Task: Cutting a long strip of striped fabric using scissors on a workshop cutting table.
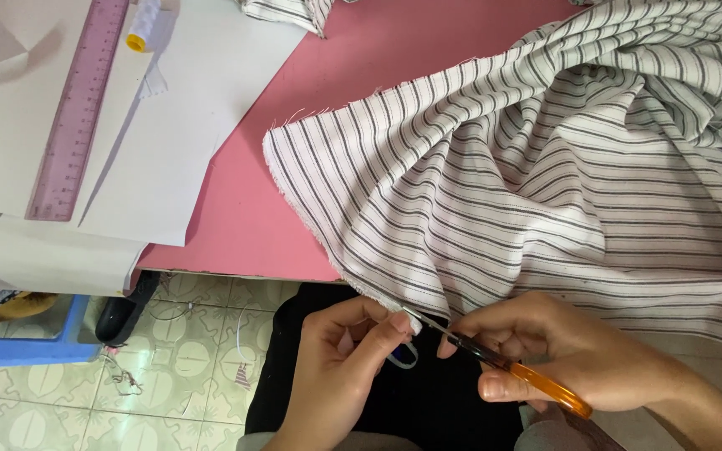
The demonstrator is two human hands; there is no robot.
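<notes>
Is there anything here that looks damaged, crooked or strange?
Only small things. The striped fabric has a frayed, raw edge with loose threads along its left side, and it lies bunched in folds. The white paper sheets hang past the pink table edge. Nothing spilled.

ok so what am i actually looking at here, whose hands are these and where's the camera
There is no machine here: these are a person's own two bare hands, filmed by one camera worn on their head, looking down. The left hand pinches the edge of a striped cloth that spills over a pink table. The right hand holds orange-handled scissors, blades at that pinched edge. Further left on the table lie white paper sheets, a pink ruler and a spool of thread. Below is a tiled floor.
</notes>
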